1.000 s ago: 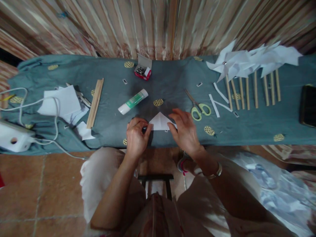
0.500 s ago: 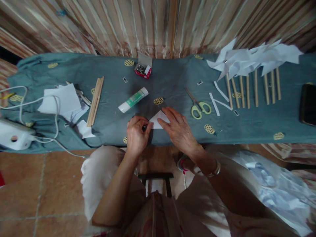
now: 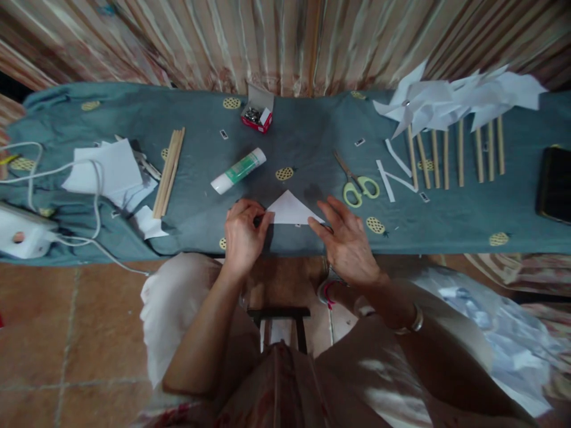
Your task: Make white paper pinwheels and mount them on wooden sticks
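Observation:
A white paper folded into a triangle (image 3: 289, 211) lies near the front edge of the teal-covered table (image 3: 200, 226). My left hand (image 3: 243, 235) is curled, its fingertips pinching the triangle's left corner. My right hand (image 3: 350, 241) rests with fingers stretched out flat, the fingertips pressing on the triangle's right corner. A glue stick (image 3: 238, 170) lies just behind the paper to the left, and green-handled scissors (image 3: 357, 185) lie to the right.
A small red box of clips (image 3: 257, 114) stands at the back. Wooden sticks (image 3: 168, 172) and white sheets (image 3: 109, 172) lie left, beside a white device with cables (image 3: 20, 235). Finished paper pinwheels on sticks (image 3: 450, 113) fill the right; a dark object (image 3: 555, 184) lies far right.
My right hand slid from over the middle of the triangle back to its right corner, uncovering the paper. My left hand stayed on the left corner.

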Demonstrator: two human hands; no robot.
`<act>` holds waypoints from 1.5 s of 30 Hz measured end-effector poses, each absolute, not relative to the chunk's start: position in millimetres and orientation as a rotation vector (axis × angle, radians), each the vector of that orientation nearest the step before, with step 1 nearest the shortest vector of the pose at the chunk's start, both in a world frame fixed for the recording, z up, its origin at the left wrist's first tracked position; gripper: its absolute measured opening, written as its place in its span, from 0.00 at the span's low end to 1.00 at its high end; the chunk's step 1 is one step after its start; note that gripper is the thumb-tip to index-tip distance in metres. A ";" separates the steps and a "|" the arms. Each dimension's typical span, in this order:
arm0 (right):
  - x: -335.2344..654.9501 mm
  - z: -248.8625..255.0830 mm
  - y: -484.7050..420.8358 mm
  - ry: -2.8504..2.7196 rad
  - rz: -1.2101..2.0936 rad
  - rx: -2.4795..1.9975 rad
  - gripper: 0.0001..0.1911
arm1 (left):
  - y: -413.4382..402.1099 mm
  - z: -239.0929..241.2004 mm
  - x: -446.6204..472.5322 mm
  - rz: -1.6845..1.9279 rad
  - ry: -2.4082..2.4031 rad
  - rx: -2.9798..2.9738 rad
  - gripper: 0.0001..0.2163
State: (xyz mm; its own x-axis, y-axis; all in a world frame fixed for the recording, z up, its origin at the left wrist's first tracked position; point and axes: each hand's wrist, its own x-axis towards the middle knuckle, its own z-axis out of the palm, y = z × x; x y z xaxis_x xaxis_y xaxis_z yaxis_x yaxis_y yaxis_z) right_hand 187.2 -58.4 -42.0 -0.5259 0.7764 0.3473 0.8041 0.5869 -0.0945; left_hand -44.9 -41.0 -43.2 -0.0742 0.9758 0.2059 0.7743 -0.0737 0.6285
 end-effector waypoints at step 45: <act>94.5 -29.8 -45.1 -2.607 0.258 -1.141 0.20 | -58.8 -44.6 -66.8 0.839 2.037 1.996 0.12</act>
